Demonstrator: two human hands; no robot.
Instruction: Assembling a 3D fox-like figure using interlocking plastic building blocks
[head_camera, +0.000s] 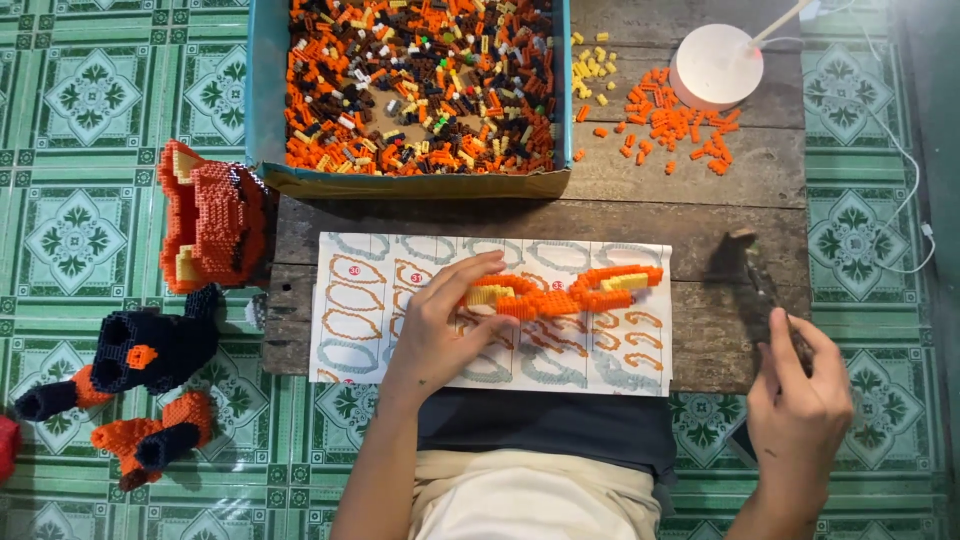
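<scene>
A white printed instruction sheet (497, 310), marked with grey and orange outlines, is pinned under the left hand (445, 325). A blue cardboard box (262, 90) of small bricks is set beyond that hand, well left of the right hand (797, 400).

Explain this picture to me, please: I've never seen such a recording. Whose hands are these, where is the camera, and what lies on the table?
The single view comes from a camera on a person's head, looking down at their own bare hands. The left hand presses an orange and yellow brick piece onto a printed instruction sheet. The right hand grips a dark tool. On the wooden table stand a blue box of small bricks, loose orange bricks and a white round lamp base. Built orange and black parts lie on the tiled floor.
</scene>
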